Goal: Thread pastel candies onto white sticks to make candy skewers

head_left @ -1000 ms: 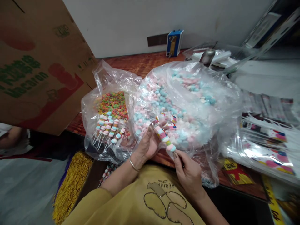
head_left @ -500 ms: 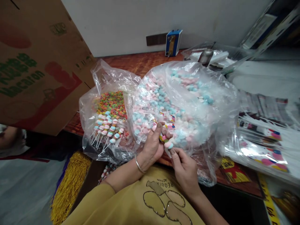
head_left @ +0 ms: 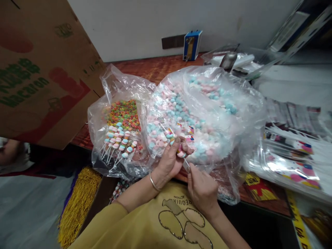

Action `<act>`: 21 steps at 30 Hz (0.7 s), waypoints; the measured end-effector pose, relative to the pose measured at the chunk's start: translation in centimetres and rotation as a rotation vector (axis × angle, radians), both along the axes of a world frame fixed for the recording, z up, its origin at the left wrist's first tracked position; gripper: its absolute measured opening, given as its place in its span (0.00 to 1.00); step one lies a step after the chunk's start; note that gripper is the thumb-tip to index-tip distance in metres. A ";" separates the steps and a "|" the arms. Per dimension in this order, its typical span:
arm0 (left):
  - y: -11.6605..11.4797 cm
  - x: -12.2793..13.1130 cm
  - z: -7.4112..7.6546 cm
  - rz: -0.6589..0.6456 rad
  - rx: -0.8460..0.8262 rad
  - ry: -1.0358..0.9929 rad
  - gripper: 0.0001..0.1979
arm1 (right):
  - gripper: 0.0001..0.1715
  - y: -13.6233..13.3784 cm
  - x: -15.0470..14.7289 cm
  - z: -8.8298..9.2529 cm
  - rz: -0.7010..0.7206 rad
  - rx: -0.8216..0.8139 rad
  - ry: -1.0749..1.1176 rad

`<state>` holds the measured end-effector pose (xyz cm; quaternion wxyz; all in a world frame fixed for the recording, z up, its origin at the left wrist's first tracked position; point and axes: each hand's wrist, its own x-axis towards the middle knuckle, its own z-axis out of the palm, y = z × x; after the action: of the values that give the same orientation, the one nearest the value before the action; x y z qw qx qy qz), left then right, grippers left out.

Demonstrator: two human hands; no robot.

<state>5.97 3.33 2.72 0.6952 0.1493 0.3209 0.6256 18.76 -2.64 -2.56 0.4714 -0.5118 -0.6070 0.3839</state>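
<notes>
My left hand (head_left: 169,159) is closed around a small clear printed plastic bag (head_left: 190,130), with a pink, white and blue marshmallow skewer (head_left: 181,153) partly inside it. My right hand (head_left: 203,185) pinches the white stick (head_left: 186,163) of that skewer from below. Behind my hands lies a large clear bag (head_left: 238,103) of pink and blue marshmallows. On its left, another clear bag (head_left: 121,83) holds colourful cereal rings (head_left: 123,112). Several finished-looking marshmallow skewers (head_left: 116,140) rest on that bag's front, sticks toward me. My fingers partly hide the skewer in my grip.
A big cardboard box (head_left: 44,76) stands at the left. Flat printed bags (head_left: 293,169) are stacked on the right. A blue device (head_left: 192,45) is by the wall, and a yellow-fringed cloth (head_left: 79,207) hangs lower left. Part of another person's arm (head_left: 10,152) shows far left.
The skewer has moved up and left, deeper into my left hand's printed bag. My right hand has followed slightly, and more of the skewer's top shows beyond my left thumb.
</notes>
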 end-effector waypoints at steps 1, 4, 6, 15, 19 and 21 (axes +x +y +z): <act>-0.3 0.2 -0.1 -0.034 -0.004 0.011 0.21 | 0.15 0.0 -0.2 0.2 0.037 -0.108 0.128; -0.7 0.2 -0.4 -0.145 -0.014 -0.007 0.25 | 0.20 0.1 -0.6 0.9 0.180 -0.413 0.491; -0.5 -0.3 -0.2 -0.146 0.005 -0.036 0.28 | 0.20 0.1 -0.5 1.0 0.244 -0.533 0.640; 1.3 -2.0 1.6 0.048 -0.035 -0.111 0.16 | 0.20 -0.1 -0.3 2.1 0.419 -0.755 0.890; 1.3 -1.4 1.4 0.009 -0.056 -0.155 0.14 | 0.19 0.2 -0.7 2.6 0.418 -0.545 0.663; 1.5 -1.4 1.4 0.041 -0.069 -0.181 0.13 | 0.17 0.5 -0.5 2.1 0.294 -0.158 0.241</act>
<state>4.61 4.80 4.09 0.7131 0.0618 0.2811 0.6392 18.25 -2.17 -0.45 0.4380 -0.4034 -0.5824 0.5533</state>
